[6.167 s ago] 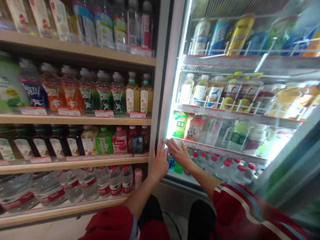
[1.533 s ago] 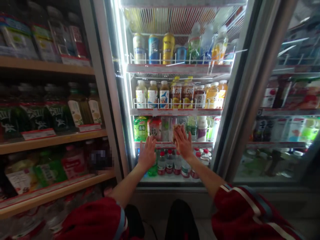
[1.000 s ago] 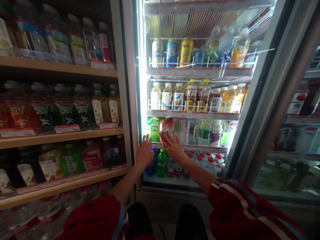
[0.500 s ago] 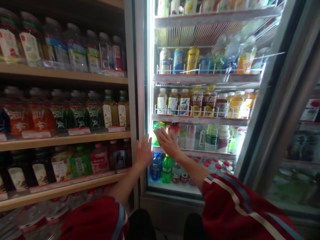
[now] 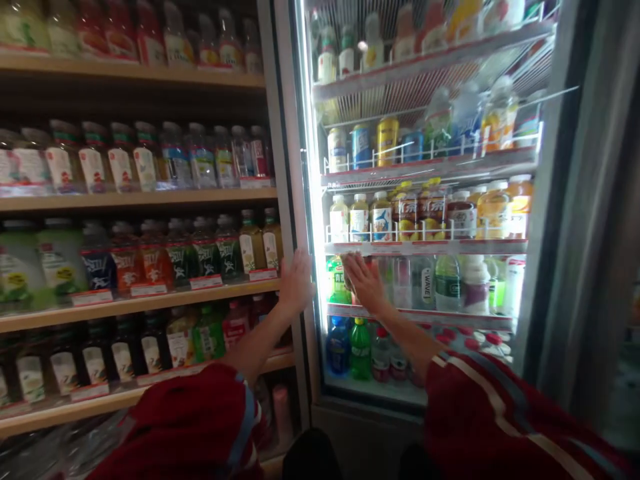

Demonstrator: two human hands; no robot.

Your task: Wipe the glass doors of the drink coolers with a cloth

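My left hand (image 5: 296,283) is raised with its fingers stretched upward. It lies flat at the metal frame (image 5: 295,167) on the left side of a lit drinks fridge. My right hand (image 5: 366,285) is spread in front of the fridge's glass, palm forward, at the height of the fourth shelf. Whether its palm touches the glass is hard to tell. Behind its fingers stand a green-labelled bottle (image 5: 338,280) and clear bottles, partly covered by the hand. Nothing shows clearly in either hand.
To the left, wooden shelves (image 5: 150,200) carry rows of bottled drinks. Inside the fridge are cans (image 5: 387,141), tea bottles (image 5: 407,212) and, at the bottom, a green bottle (image 5: 360,350). A dark door edge (image 5: 555,267) runs down the right side.
The view has shifted, so shelves and fridge sit lower and further right. My right hand has moved slightly right relative to the green-labelled bottle. My left hand stays by the frame.
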